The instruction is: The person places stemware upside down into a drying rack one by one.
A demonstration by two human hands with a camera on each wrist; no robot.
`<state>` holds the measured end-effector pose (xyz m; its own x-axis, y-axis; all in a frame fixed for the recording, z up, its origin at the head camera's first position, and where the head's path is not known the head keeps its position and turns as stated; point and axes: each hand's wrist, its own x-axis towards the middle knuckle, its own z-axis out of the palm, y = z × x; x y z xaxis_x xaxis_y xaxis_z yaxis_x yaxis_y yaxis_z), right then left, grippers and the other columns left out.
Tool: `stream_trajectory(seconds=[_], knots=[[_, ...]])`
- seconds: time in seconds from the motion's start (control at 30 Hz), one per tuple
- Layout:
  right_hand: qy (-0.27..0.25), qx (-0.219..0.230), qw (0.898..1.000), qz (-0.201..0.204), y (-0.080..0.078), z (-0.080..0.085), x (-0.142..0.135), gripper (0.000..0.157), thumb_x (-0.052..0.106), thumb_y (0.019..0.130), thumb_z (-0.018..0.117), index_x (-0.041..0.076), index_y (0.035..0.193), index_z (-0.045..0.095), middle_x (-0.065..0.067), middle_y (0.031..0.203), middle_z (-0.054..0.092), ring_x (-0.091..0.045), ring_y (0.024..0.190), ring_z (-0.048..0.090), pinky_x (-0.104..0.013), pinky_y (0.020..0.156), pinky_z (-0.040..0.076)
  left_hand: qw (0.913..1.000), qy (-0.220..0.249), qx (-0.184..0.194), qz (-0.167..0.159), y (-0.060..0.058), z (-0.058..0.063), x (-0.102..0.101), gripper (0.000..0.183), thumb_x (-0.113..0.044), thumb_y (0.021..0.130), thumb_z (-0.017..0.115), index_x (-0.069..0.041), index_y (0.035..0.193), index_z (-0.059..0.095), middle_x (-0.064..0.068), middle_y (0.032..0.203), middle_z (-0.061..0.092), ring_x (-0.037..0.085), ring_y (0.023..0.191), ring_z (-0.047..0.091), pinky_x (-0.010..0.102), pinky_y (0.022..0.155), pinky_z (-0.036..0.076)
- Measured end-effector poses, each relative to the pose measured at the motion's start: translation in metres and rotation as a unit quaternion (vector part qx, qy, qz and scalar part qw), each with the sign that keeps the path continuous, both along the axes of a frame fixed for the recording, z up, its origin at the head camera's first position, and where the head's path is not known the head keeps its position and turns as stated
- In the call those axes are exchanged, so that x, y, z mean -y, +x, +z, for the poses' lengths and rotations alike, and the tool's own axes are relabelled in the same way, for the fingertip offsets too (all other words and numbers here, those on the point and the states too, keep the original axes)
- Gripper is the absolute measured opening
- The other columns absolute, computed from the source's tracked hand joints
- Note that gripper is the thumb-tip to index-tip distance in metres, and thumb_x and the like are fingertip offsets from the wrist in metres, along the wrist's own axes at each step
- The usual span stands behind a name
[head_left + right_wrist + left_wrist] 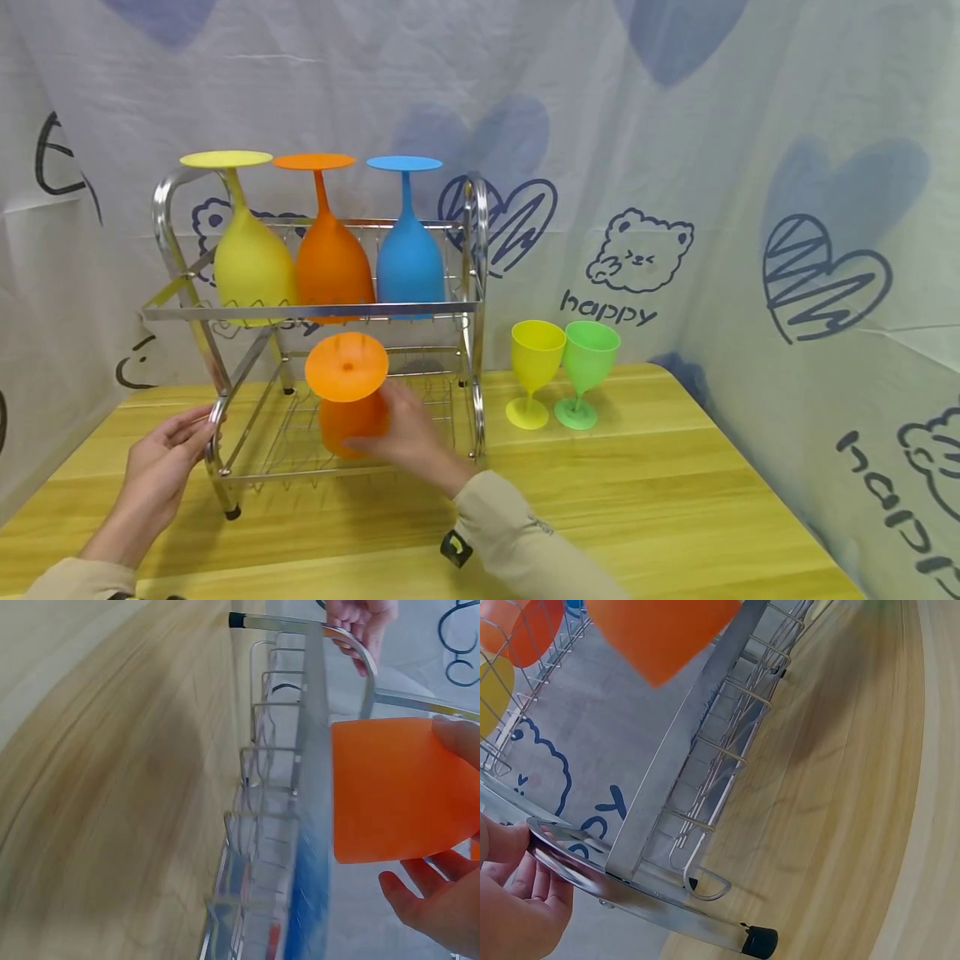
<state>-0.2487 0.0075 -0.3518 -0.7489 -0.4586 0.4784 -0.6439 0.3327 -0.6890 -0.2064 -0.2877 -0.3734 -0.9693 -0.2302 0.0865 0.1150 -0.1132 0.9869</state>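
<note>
My right hand [408, 429] grips an orange plastic goblet [354, 425] by its bowl, thumb on one side and fingers on the other. The goblet is upside down, its round foot uppermost, at the front of the lower tier of a chrome two-tier rack [315, 312]. In the right wrist view the orange bowl [397, 791] overlaps the tier's front rail, its rim turned toward the wire shelf. With thumb and fingers, my left hand [165, 458] pinches the curved metal tube at the rack's left front, seen close in the left wrist view [525, 885].
Upside down on the upper tier stand a yellow goblet [253, 262], a darker orange goblet [333, 267] and a blue goblet [410, 262]. Right of the rack, a yellow goblet [537, 354] and a green goblet [591, 358] stand upright on the wooden table [637, 500]. A printed curtain [675, 167] hangs behind.
</note>
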Motion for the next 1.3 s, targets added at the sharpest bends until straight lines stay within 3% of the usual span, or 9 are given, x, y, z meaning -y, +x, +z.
stream_trajectory(seconds=[0.17,0.37,0.6,0.77,0.97,1.3], knots=[[0.032,0.026,0.999,-0.009,-0.005,-0.004,0.022,0.073,0.022,0.078,0.083,0.017,0.141,0.046,0.0,0.132,0.053,-0.014,0.119,0.048,-0.034,0.099,0.043,0.9999,0.003,-0.011,-0.003,0.001,-0.001,-0.001,0.025,-0.008,0.096,0.06,-0.032,0.095,0.067,-0.016,0.088,0.067,-0.001,0.08,0.06,0.01,0.069,0.049],[0.03,0.029,0.999,0.003,-0.012,-0.011,0.048,0.07,0.018,0.078,0.083,0.013,0.139,0.049,0.001,0.126,0.057,-0.012,0.114,0.052,-0.024,0.093,0.046,0.9999,0.002,-0.012,0.002,0.001,-0.001,0.0,0.024,-0.009,0.095,0.061,-0.032,0.096,0.067,-0.016,0.088,0.067,-0.001,0.08,0.06,0.01,0.069,0.049],[0.058,0.064,0.996,-0.029,-0.015,-0.016,0.071,0.077,0.029,0.078,0.082,0.012,0.143,0.045,0.003,0.129,0.056,-0.011,0.108,0.057,-0.021,0.083,0.05,0.9999,0.002,-0.015,0.003,0.002,-0.002,0.001,0.025,-0.009,0.095,0.061,-0.033,0.096,0.068,-0.016,0.088,0.066,-0.001,0.08,0.06,0.011,0.068,0.05],[0.047,0.105,0.993,-0.029,-0.02,-0.02,0.078,0.074,0.031,0.079,0.082,0.014,0.141,0.047,0.005,0.123,0.059,-0.008,0.098,0.059,-0.019,0.077,0.051,0.9998,0.0,-0.018,0.002,0.001,-0.003,0.0,0.027,-0.008,0.096,0.06,-0.033,0.096,0.068,-0.016,0.088,0.066,-0.002,0.08,0.059,0.011,0.067,0.049],[0.032,0.11,0.993,-0.037,-0.027,-0.025,0.084,0.068,0.031,0.078,0.082,0.014,0.137,0.051,0.007,0.115,0.062,-0.006,0.093,0.059,-0.017,0.075,0.05,0.9998,0.007,-0.016,0.001,0.001,-0.004,-0.001,0.027,-0.008,0.096,0.06,-0.033,0.094,0.069,-0.016,0.087,0.067,-0.002,0.079,0.058,0.011,0.067,0.049],[0.053,0.12,0.991,-0.035,-0.028,-0.025,0.087,0.075,0.036,0.079,0.08,0.013,0.142,0.046,0.005,0.123,0.06,-0.007,0.097,0.059,-0.019,0.079,0.05,0.9998,-0.011,-0.015,0.011,0.0,-0.005,0.001,0.019,-0.015,0.092,0.067,-0.033,0.098,0.068,-0.016,0.091,0.066,-0.002,0.082,0.059,0.011,0.07,0.05]])
